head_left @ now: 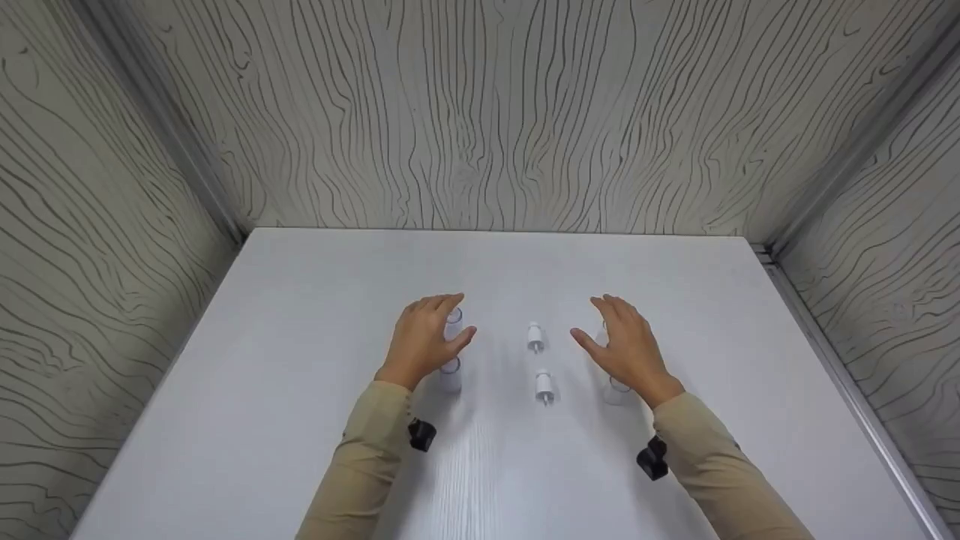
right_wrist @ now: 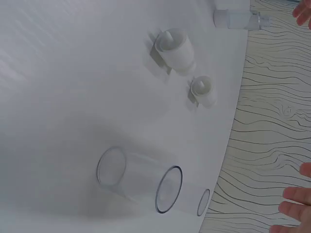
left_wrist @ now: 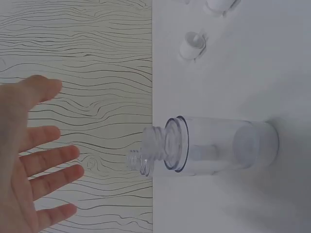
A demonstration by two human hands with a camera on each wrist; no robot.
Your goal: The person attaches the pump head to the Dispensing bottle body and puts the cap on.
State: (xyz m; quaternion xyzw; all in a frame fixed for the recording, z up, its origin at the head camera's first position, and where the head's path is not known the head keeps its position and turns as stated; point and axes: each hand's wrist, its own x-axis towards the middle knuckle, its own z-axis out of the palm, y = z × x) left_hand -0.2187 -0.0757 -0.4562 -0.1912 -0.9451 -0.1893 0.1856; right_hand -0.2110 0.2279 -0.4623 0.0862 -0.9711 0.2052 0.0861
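My left hand [head_left: 426, 339] hovers with spread fingers near two clear bottles, partly covering them in the head view. The left wrist view shows the front bottle [left_wrist: 221, 145] upright with a bare threaded neck; the other bottle's neck [left_wrist: 133, 159] shows behind it. Two white pump heads, a nearer one [head_left: 544, 385] and a farther one [head_left: 535, 337], lie between my hands. Beside my right hand [head_left: 630, 349], also spread and holding nothing, stand two clear open-topped cylinders, the nearer [right_wrist: 138, 172] and the farther [right_wrist: 193, 196].
Everything stands on a white table [head_left: 315, 450]. Wood-patterned panels [head_left: 480, 112] rise behind and at both sides. A metal rail [head_left: 847, 390] runs along the right edge. Small black devices sit on the left wrist [head_left: 421, 434] and the right wrist [head_left: 652, 458].
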